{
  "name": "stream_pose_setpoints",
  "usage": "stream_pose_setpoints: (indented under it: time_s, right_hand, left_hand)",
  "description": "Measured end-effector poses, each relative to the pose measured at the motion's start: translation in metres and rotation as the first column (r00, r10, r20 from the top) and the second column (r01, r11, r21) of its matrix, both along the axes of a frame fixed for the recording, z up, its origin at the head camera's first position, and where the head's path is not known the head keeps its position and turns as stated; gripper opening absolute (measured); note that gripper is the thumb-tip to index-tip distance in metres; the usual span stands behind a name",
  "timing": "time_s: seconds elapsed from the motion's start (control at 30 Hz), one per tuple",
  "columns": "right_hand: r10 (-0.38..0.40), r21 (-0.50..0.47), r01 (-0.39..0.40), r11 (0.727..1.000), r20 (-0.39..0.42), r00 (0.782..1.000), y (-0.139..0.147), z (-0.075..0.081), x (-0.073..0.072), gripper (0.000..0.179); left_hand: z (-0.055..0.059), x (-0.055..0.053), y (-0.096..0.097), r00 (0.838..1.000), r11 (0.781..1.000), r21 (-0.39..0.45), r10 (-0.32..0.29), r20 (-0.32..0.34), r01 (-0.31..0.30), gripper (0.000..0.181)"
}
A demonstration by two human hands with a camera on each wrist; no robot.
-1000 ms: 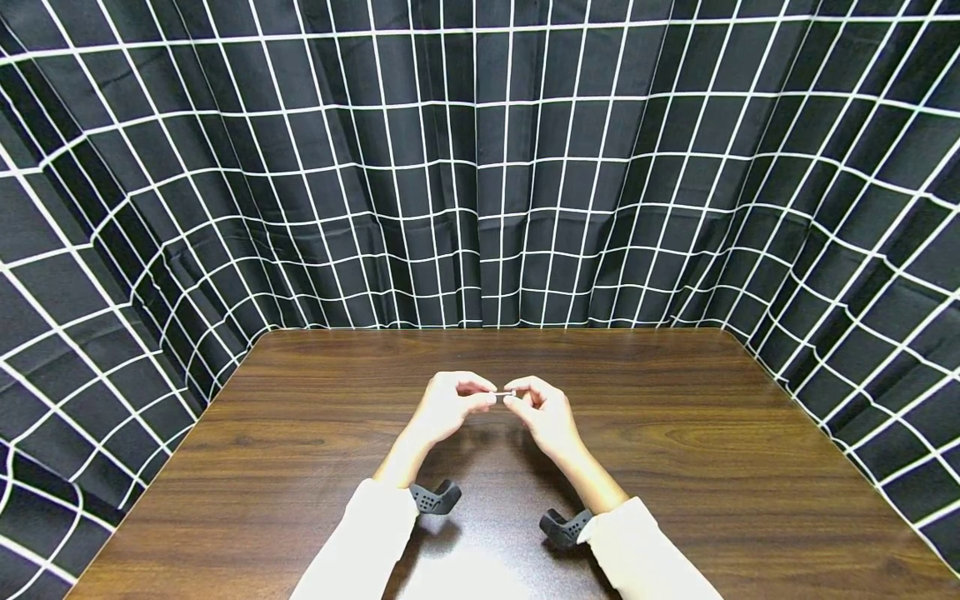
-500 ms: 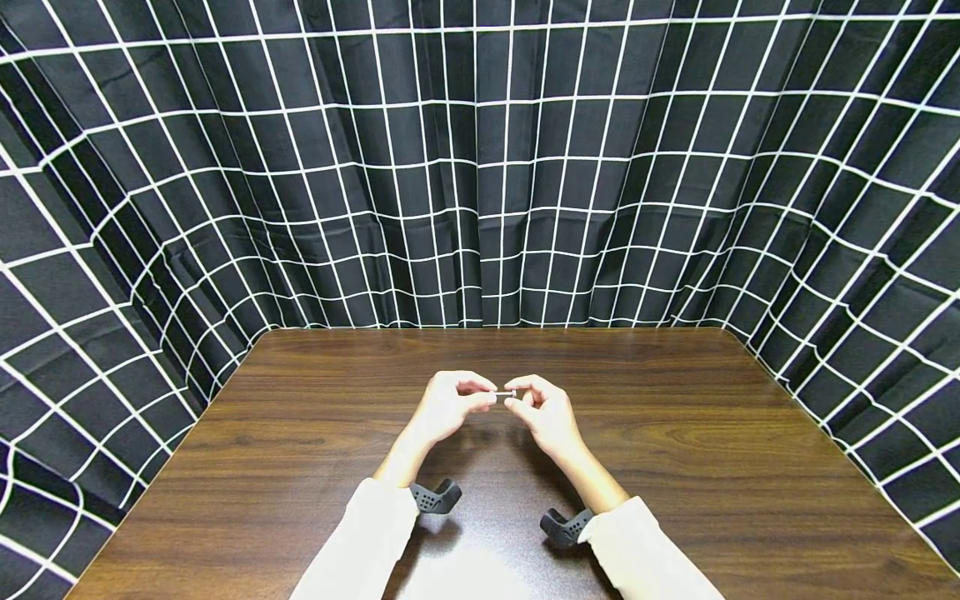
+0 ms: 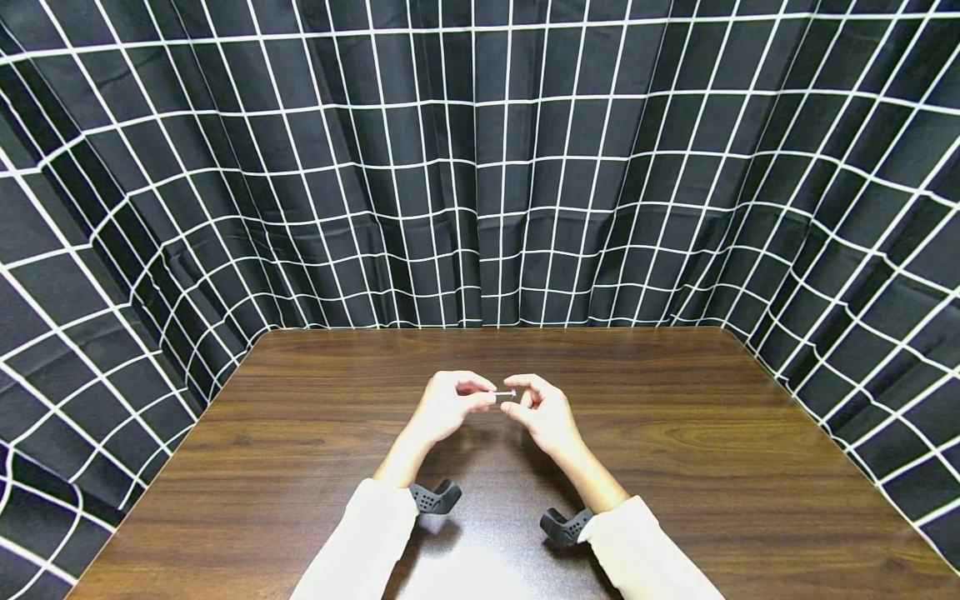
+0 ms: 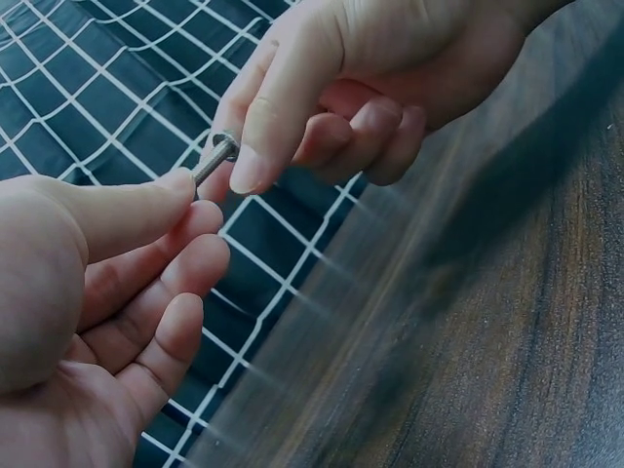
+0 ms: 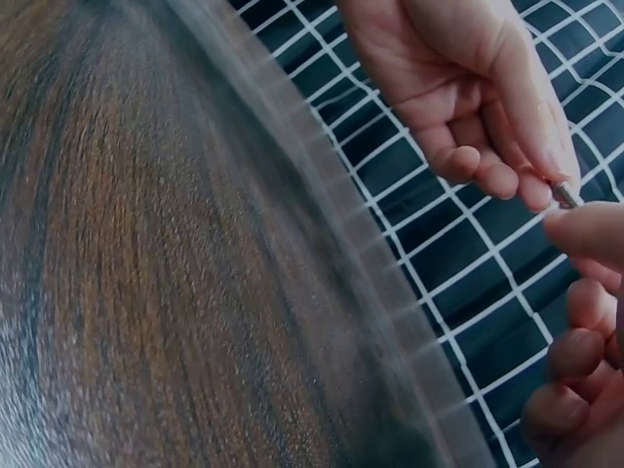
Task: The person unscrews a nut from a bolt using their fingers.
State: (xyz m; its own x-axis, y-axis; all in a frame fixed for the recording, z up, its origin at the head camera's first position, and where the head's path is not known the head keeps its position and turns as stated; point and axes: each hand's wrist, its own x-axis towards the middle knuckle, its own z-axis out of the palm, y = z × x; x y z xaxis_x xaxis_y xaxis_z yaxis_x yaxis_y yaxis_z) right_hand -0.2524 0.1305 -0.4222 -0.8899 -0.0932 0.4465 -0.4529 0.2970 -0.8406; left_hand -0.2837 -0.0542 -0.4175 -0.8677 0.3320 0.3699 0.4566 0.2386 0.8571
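Observation:
A small metal bolt lies nearly level above the table, its wider head end toward the right. My left hand pinches the shank between thumb and forefinger, hiding the far end. Around the head end, my right hand has its thumb and forefinger parted, with gaps above and below the bolt. In the left wrist view, the bolt head shows beside the right thumb. From the right wrist, only a short piece of the bolt is visible by the left fingertips.
Both hands are raised over a brown wood-grain table. A black curtain with a white grid surrounds its back and sides. Dark wrist mounts sit at both white sleeve cuffs.
The right thumb and forefinger have spread apart around the bolt head and the thumb has shifted slightly left. The left hand and the bolt stay nearly in place.

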Motion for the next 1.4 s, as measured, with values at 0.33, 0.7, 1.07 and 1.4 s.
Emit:
stream_pose_setpoints:
  time_s: [0.33,0.7,1.07,1.4]
  right_hand:
    - [-0.097,0.043,0.095,0.995,0.031,0.995,0.001,-0.012,-0.005,0.012]
    - [-0.123,0.016,0.122,0.992,0.101,0.987,0.001,-0.009,-0.005,0.028]
    - [-0.096,-0.01,0.099,0.995,0.145,0.985,-0.002,0.009,0.005,0.015]
    - [-0.029,-0.084,0.039,0.996,0.115,0.993,-0.004,0.022,0.016,0.009]
  left_hand:
    - [-0.001,0.0,-0.001,1.0,1.0,-0.025,-0.015,-0.012,0.015,0.009]
    - [-0.003,-0.002,-0.001,1.0,1.0,-0.013,-0.016,-0.013,0.016,0.01]
    - [0.002,0.001,-0.001,1.0,1.0,-0.021,-0.019,-0.001,0.019,0.012]
    - [0.001,-0.001,-0.001,1.0,1.0,-0.029,-0.008,-0.002,0.008,0.011]
